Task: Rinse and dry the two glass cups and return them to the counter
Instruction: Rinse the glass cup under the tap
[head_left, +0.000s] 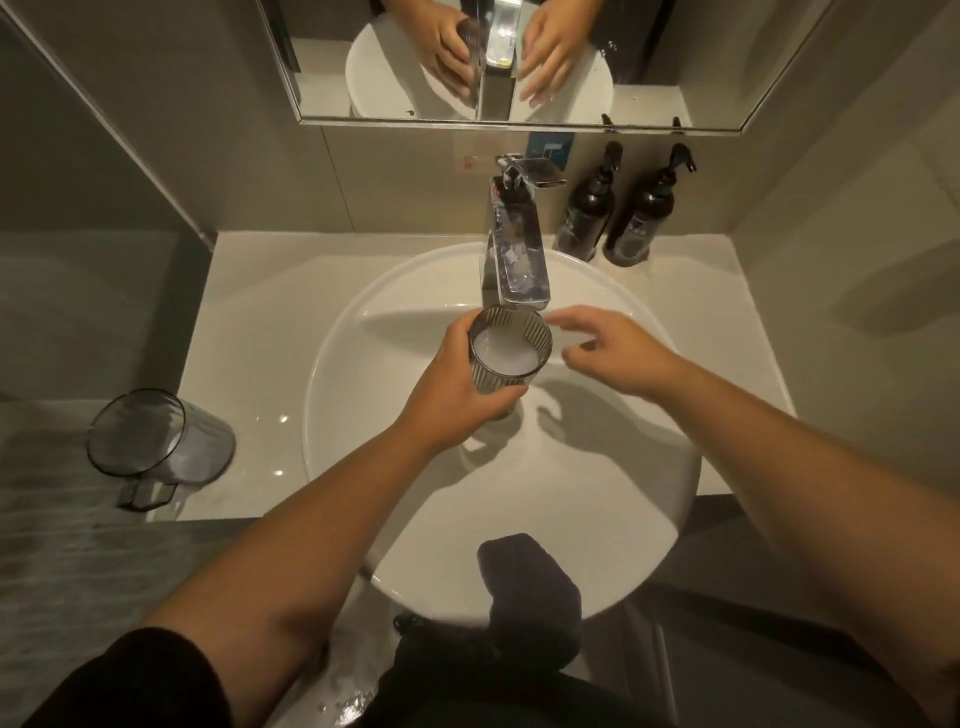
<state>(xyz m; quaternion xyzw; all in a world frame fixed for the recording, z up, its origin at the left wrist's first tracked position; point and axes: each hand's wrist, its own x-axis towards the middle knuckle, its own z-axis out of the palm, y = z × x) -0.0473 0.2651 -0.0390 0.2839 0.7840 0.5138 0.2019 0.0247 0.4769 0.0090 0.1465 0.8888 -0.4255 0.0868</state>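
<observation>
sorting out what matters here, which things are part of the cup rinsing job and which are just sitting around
Part of the job:
- ribbed glass cup, gripped by the left hand under the faucet, cloudy water inside
- second glass cup, on the counter at left
- sink basin
- right hand, open beside the cup

Just lying about:
- two dark pump bottles
- mirror

- Chrome faucet (517, 244) at the back edge of the white round basin (519, 519), spout reaching over the bowl.
- Two dark pump bottles (584, 208) (641, 213) side by side at the counter's (249, 322) back right corner.
- Mirror (519, 62) above the back wall.
- Dark cloth (530, 597) draped over the basin's front rim.
</observation>
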